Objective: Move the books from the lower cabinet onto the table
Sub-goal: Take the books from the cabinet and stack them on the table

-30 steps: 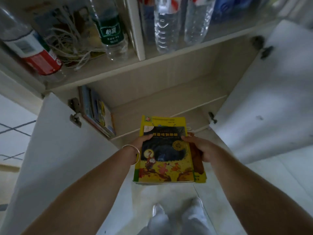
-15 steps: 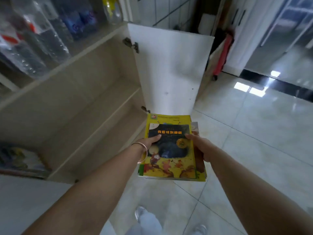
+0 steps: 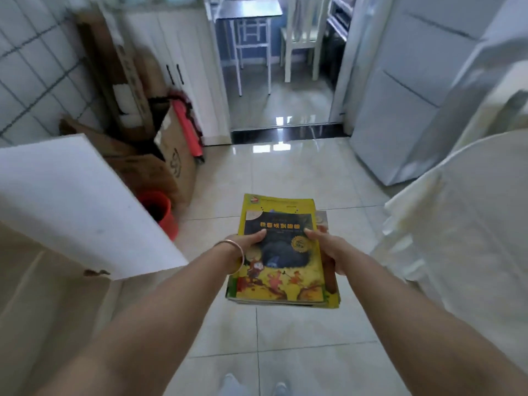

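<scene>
Seen from the head camera, an open white cabinet door (image 3: 77, 207) jutted in from the left of the frame, with a red bucket (image 3: 160, 212) on the floor just beyond its far edge. Behind the bucket, flattened cardboard boxes (image 3: 168, 155) leaned against the tiled wall at upper left, a red rolled item (image 3: 187, 127) propped among them. Glossy pale floor tiles (image 3: 285, 172) ran up the centre of the frame to a dark threshold strip, past which a white chair (image 3: 303, 38) and a dark-topped desk (image 3: 248, 12) on white legs stood in the next room at top centre. A pale cabinet with drawer fronts (image 3: 400, 90) filled the upper right. A white cloth-draped surface (image 3: 468, 238) bulged in from the right edge, near the person's right forearm; what lay under the cloth could not be told.

At centre frame, both arms reached forward and carried a stack of books (image 3: 281, 252) level above the floor tiles, apart from the cabinet door and the draped surface. The top cover was yellow with a dark panel and cartoon figures. The left hand (image 3: 248, 244), a thin bangle (image 3: 237, 252) at its wrist, gripped the stack's left edge, thumb laid over the cover. The right hand (image 3: 328, 250) gripped the right edge likewise, thumb on top and fingers curled beneath. The tips of two pale shoes (image 3: 254, 387) showed at the bottom edge.
</scene>
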